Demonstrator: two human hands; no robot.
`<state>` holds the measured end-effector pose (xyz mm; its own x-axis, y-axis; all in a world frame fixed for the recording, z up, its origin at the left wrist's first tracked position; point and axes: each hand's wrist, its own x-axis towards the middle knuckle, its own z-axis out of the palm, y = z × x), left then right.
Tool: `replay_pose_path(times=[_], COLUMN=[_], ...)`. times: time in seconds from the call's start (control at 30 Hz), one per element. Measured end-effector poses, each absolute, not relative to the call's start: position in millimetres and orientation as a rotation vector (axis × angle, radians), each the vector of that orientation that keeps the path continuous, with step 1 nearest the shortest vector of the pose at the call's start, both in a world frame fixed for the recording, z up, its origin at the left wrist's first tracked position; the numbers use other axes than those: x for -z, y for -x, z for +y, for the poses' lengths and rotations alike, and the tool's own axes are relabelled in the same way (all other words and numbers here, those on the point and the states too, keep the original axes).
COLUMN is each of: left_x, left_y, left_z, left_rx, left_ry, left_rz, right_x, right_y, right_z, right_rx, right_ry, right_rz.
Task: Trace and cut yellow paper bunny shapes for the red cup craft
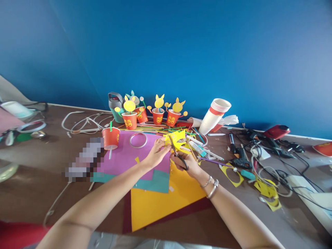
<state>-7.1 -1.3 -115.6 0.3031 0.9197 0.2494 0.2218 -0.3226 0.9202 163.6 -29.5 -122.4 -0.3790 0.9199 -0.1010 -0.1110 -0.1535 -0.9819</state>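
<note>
My left hand [158, 151] pinches a piece of yellow paper [178, 137] that has shapes cut out of it. In my right hand [190, 164] is a pair of scissors [174, 148], its dark handles around my fingers and its blades against the yellow paper near my left fingertips. Both hands are above purple paper [121, 145], teal paper [160, 181] and orange-yellow paper [155, 207] layered on the table. To the left, a red paper cup [111, 138] has a green straw through it. A ring of tape [138, 140] lies on the purple paper.
Several red cups [129, 121] with paper rabbit figures stand by the wall, beside a grey-green bottle [116, 107]. A leaning stack of paper cups [214, 116] is behind my right hand. Rightward lie a glue gun [241, 159], cables and yellow scraps [232, 174]. White cable [90, 121] lies at left.
</note>
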Motion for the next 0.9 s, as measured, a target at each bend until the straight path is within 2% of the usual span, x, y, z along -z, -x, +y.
replay_pose_path(times=[0.9], left_x=[98], left_y=[22], left_z=[6], left_rx=[-0.884], left_ry=[-1.817], left_rz=[0.956], right_x=[125], right_y=[-174], right_z=[-26], right_rx=[-1.625], right_ry=[0.964], right_rz=[-1.395])
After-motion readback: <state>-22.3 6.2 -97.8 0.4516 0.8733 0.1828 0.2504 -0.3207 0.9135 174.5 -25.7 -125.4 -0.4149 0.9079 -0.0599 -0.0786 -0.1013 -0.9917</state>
